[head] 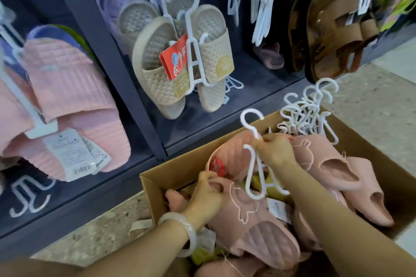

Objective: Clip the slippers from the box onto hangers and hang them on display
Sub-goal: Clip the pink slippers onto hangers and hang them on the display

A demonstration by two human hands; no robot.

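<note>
A cardboard box (180,168) on the floor holds several pink slippers with a rabbit outline. My left hand (207,198) grips the strap edge of one pink slipper (254,227) near the box's front. My right hand (275,153) holds a white plastic hanger (254,159) upright over the box, its hook pointing up and its clip legs hanging down. Another pink slipper (326,164) lies to the right of that hand. A red tag (217,165) shows beside a third slipper behind the hanger.
A bundle of loose white hangers (310,112) sticks out of the box's far corner. The dark display rack behind carries beige slippers (180,58), pink slippers (67,101) and brown sandals (333,33) on hangers. Speckled floor lies to the right.
</note>
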